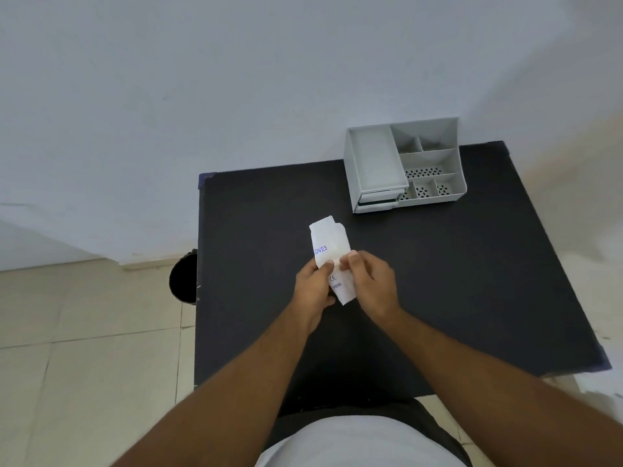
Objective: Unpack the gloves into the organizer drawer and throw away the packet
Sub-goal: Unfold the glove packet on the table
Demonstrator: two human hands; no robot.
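Observation:
A white paper glove packet (329, 242) with blue print is held upright above the middle of the black table (455, 264). My left hand (313, 286) grips its left side and my right hand (369, 281) pinches its right side, thumbs meeting on the front. The packet's top end looks folded or torn open; no gloves show. The grey organizer (404, 165) stands at the table's far right, its drawers (377, 198) at the lower left front, apparently closed.
A black round bin (183, 279) stands on the tiled floor against the table's left edge. A white wall rises behind the table. My body is close to the table's near edge.

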